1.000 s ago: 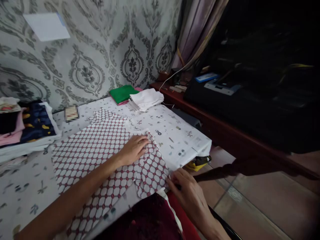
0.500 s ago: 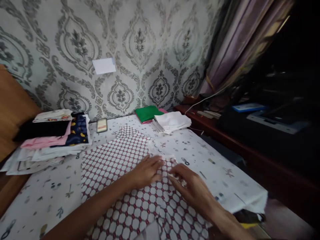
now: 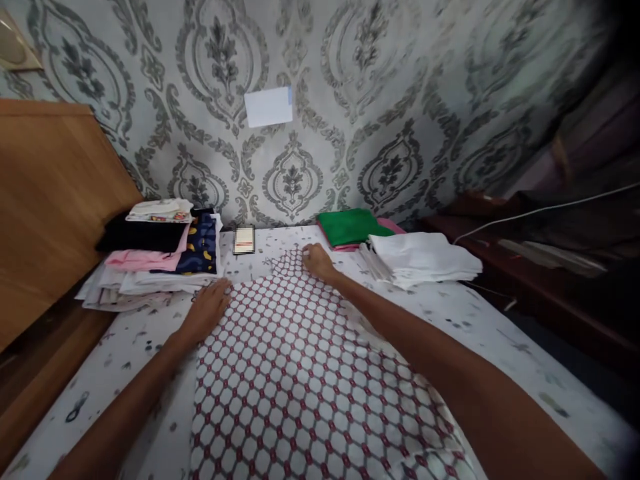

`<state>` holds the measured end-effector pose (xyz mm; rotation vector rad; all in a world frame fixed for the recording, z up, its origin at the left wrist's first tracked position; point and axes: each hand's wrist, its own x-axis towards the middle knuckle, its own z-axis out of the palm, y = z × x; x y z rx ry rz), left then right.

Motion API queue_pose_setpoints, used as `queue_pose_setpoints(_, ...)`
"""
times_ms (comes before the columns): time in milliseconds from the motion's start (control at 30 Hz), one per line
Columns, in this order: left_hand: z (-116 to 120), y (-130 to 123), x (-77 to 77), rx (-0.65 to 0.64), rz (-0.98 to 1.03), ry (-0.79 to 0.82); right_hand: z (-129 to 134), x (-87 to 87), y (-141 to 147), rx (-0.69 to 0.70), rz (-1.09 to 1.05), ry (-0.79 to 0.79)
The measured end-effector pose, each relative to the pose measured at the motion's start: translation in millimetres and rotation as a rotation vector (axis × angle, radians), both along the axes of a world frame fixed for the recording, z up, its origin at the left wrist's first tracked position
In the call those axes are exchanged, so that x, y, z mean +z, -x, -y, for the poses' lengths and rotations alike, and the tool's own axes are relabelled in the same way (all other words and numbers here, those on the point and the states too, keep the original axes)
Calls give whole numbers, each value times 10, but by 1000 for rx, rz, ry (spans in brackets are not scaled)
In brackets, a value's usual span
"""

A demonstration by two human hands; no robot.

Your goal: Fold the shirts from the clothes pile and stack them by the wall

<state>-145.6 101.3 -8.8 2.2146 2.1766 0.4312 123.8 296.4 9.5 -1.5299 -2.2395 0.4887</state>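
A white garment with a honeycomb print in grey and dark red lies spread over the patterned bed sheet. Its narrow top part points toward the wall. My left hand rests flat at the garment's upper left edge, fingers stretched out and holding nothing. At the far right side of the narrow top, my right hand is closed on the cloth with its fingers curled in. My right forearm crosses over the garment's right side and hides part of it.
Folded clothes are stacked at the left beside a wooden board. A small framed card stands near the wall. Green folded cloth and white folded cloth lie at the back right. A cable runs along the right.
My view has turned left. Both hands have left the garment's right side: the left went to the upper left edge, the right to the narrow top. The garment's right part now lies opened out.
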Motion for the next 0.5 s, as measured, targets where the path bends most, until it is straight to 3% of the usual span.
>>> queue_pose_setpoints(100,-12,68,-4,-13,-62,-85,-321,11,114,-44,24,87)
queue_pose_setpoints(233,-79,96,51,-1,-128,-106,-547,66,232,-44,13,250)
queue_pose_setpoints(367,-112,148,185,-50,-51,-28,-612,162,239,-61,-106,359)
queue_pose_setpoints(500,-6,100,331,-23,48,-6,-488,337,93,-92,-347,349)
